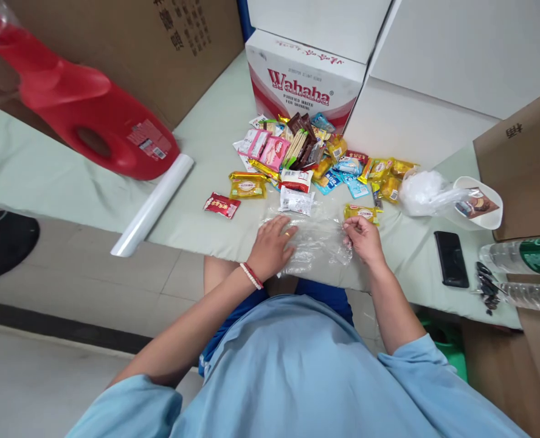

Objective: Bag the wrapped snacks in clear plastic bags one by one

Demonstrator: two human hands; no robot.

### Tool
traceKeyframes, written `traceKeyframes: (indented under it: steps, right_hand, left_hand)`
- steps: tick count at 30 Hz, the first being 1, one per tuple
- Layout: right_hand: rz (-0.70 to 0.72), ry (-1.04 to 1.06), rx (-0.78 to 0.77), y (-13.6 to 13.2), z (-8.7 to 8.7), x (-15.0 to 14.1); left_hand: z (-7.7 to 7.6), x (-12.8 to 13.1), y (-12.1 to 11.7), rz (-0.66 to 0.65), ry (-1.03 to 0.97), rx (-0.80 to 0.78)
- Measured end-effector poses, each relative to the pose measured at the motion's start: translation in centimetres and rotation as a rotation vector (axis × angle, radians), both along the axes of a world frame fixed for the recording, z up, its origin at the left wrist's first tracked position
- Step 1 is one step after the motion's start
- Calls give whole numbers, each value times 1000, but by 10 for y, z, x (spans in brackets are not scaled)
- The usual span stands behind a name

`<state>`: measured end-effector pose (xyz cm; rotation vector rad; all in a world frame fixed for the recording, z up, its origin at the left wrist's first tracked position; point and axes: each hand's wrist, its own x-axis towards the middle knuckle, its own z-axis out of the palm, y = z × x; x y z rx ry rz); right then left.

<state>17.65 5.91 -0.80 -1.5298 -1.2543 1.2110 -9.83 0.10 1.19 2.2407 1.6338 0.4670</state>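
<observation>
Pale cloth bears clear plastic between left hand and right hand.

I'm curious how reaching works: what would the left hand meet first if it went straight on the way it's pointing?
Most likely the white packet, just ahead of the left hand, which lies over the clear plastic. Exact depth is hard to judge from one view.
</observation>
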Motion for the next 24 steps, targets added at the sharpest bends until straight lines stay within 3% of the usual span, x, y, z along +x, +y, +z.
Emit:
traceKeyframes:
  steps: [3, 6, 8, 10, 13, 16, 19, 21, 24]
  right_hand:
    - [-51, -32, -32, -4, -8, 23]
    - [-18, -134, -85, -10, -14, 50]
    - [13, -298, -44, -15, -8, 62]
    - [-4, -520, 103, -20, 8, 65]
    - [-14, -719, 362, -27, 39, 46]
    - [238, -698, 516, -36, 51, 11]
    - [575, -664, 552, -50, 35, -17]
    - [688, -657, 511, -62, 18, -20]
    - [770, -591, 421, -81, 3, -2]
  left_hand:
    - [-26, -14, -9, -120, 90, -134]
    - [-37, -33, -22, -201, 118, -140]
    - [-33, -42, -27, -191, 106, -89]
    - [-21, -43, -28, -129, 70, 13]
    - [-1, -25, -22, 24, -8, 211]
    - [5, 7, -10, 45, -32, 274]
    - [-9, 29, 1, -10, 48, 166]
    - [-25, 29, 6, -2, 120, 81]
    - [-43, 11, 8, 9, 167, 44]
